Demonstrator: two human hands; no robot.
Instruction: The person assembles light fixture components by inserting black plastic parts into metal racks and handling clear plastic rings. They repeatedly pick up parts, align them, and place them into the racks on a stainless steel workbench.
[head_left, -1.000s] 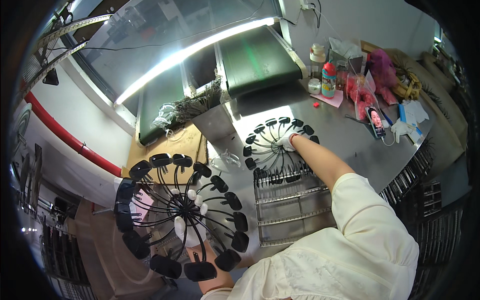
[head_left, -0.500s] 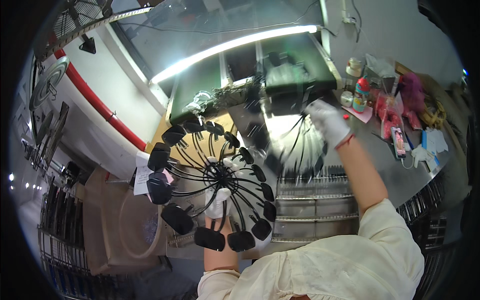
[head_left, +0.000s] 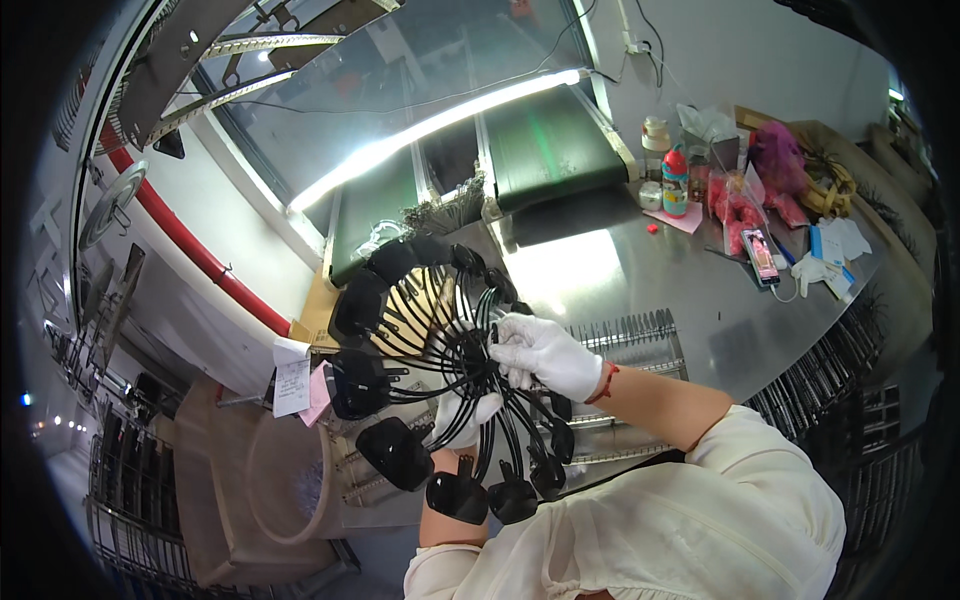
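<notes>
Gripping 1 black spoked moulding (head_left: 420, 380) at its hub, right hand (head_left: 545, 355) closed above and left hand (head_left: 465, 415) closed beneath: best kept level over steel table (head_left: 640, 290).

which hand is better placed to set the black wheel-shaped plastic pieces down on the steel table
Probably the right hand: it grips the hub of the black spoked plastic pieces from the side nearest the steel table. The left hand sits underneath, behind the spokes.
</notes>
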